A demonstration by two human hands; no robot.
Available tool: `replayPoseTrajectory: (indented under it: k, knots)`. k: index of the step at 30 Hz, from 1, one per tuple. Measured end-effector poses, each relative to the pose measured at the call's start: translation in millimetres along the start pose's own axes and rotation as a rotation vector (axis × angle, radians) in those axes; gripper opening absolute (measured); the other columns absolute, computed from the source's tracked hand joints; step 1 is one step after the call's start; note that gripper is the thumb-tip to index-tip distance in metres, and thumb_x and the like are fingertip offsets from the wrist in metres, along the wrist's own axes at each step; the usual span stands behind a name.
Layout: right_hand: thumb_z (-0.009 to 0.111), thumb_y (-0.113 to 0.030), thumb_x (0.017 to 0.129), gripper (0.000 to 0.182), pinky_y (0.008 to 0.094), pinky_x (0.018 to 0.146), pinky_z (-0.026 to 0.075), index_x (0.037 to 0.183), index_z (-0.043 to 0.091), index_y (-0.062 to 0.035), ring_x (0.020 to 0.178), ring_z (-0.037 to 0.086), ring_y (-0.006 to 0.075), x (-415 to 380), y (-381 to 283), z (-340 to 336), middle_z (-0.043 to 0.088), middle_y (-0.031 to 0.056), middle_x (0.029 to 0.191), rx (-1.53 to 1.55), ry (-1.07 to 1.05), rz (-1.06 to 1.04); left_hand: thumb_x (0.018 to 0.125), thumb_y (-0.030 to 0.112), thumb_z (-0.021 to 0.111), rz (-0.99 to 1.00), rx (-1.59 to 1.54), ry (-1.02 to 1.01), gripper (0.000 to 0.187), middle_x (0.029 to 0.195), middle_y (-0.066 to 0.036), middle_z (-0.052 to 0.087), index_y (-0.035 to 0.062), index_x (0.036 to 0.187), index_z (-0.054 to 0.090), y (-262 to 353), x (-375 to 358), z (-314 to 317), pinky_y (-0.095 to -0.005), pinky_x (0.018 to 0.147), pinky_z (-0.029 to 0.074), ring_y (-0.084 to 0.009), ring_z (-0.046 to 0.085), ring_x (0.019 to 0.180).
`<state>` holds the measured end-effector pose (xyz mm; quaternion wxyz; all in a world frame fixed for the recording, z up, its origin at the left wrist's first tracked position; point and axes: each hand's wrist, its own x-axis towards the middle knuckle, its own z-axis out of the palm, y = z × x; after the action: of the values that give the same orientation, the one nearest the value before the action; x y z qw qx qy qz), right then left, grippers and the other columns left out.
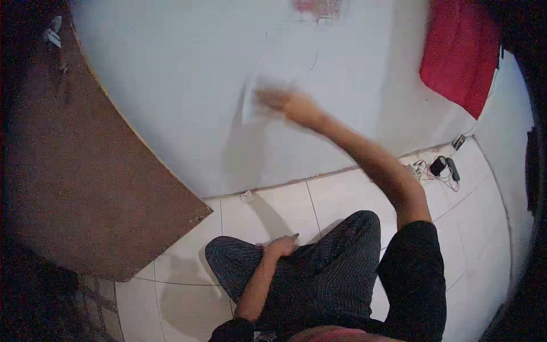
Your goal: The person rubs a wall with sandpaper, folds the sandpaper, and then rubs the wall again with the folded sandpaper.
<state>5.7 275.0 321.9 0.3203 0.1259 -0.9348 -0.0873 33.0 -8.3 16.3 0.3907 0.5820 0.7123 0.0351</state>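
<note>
My right hand [279, 102] is raised against the white wall [188, 85], blurred by motion. A pale, flat piece [249, 105] shows at its fingertips, too smeared to identify; whether the fingers grip it is unclear. Down in my lap, my left hand [280, 246] rests by my dark striped trousers, its fingers bent together. A small dark tip [296, 235] sticks out beyond those fingers, and I cannot make out what it belongs to.
A brown door [97, 165] stands at the left. Red cloth [458, 57] hangs at the upper right. Cables and a black round item [438, 166] lie on the tiled floor [467, 228] by the wall. A small white scrap [247, 196] lies at the wall's foot.
</note>
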Motion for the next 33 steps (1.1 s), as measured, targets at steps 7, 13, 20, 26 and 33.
replayPoseTrajectory:
  k: [7,13,20,26,33]
  knots:
    - [0.058,-0.013,0.090,0.049,0.0380,0.090,0.051,0.138,0.048,-0.0141,0.107,0.062,0.0307,-126.7,-185.8,67.1,0.061,0.0146,0.126,0.740,0.016,0.769,0.091,0.034,0.057,-0.160,-0.226,0.323,0.049,0.115,-0.029,0.059,-0.0033,0.122,0.052,12.8,-23.9,-34.7,-0.0497,0.093,0.045,-0.0443,0.056,0.107]
    - [0.062,-0.020,0.095,0.042,0.0330,0.089,0.049,0.130,0.053,0.0018,0.099,0.060,0.0205,-213.8,-231.7,126.2,0.063,0.0104,0.114,1.302,0.710,1.473,0.076,0.021,0.075,0.009,-0.264,0.810,0.095,0.148,-0.026,0.029,0.0076,0.151,0.019,24.9,-27.6,-45.7,-0.0481,0.114,0.024,-0.0421,0.028,0.137]
    - [0.057,-0.028,0.097,0.052,0.0343,0.100,0.042,0.140,0.043,-0.0029,0.121,0.050,0.0218,-228.2,-245.1,120.6,0.053,0.0117,0.131,1.779,0.612,1.553,0.072,0.008,0.074,0.170,-0.064,0.698,0.077,0.142,-0.020,0.041,0.0122,0.142,0.042,45.0,-13.8,-36.1,-0.0459,0.110,0.033,-0.0392,0.039,0.132]
    - [0.042,-0.055,0.098,0.063,0.0419,0.102,0.037,0.139,0.043,-0.0061,0.105,0.052,0.0201,-238.4,-232.1,117.6,0.055,0.0087,0.117,1.816,0.571,1.533,0.093,0.014,0.059,0.132,-0.709,0.919,0.031,0.104,-0.013,0.068,-0.0012,0.120,0.060,43.0,-17.3,-46.4,-0.0322,0.088,0.048,-0.0216,0.063,0.101]
    - [0.071,-0.022,0.087,0.038,0.0283,0.064,0.051,0.116,0.065,0.0009,0.073,0.061,0.0145,-239.4,-237.8,116.0,0.068,0.0084,0.091,1.774,0.485,1.699,0.095,0.020,0.059,-0.146,-1.038,0.767,0.027,0.085,-0.006,0.068,-0.0053,0.101,0.066,31.7,-17.7,-40.8,-0.0295,0.066,0.047,-0.0098,0.058,0.075]
